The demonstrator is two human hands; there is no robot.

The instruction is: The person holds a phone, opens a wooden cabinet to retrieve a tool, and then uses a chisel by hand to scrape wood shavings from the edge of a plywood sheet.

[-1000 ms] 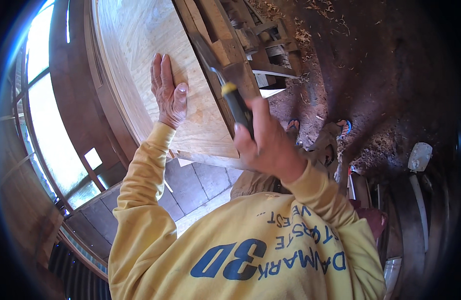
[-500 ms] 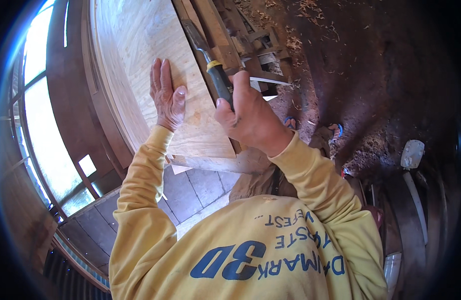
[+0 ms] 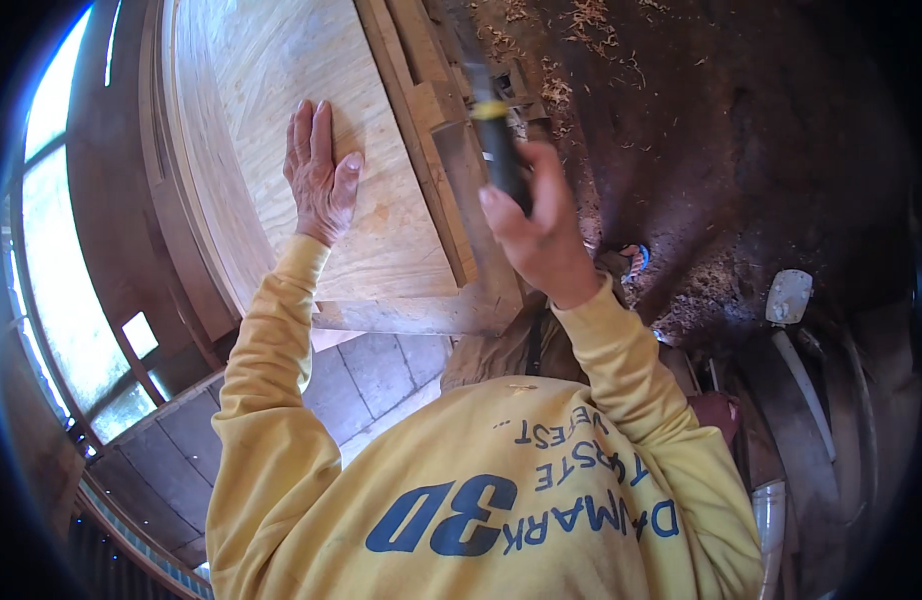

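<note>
My left hand lies flat on a pale plywood panel, its fingers stretched out and the thumb apart. In my right hand is a chisel with a dark handle and a yellow collar. Its metal blade points away from me and is smeared by motion. The chisel is raised to the right of the panel, over the wooden strips along the bench's right side. From this view I cannot tell whether its tip touches anything.
Wood shavings litter the dark earth floor at the far right. A pale paddle-shaped object stands at the right, near long boards. Bright window panes line the left wall. Grey tiles show below the bench's near edge.
My right hand has swung to the right with the chisel, away from the panel's edge. My left hand stays flat on the panel. The whole view has shifted slightly.
</note>
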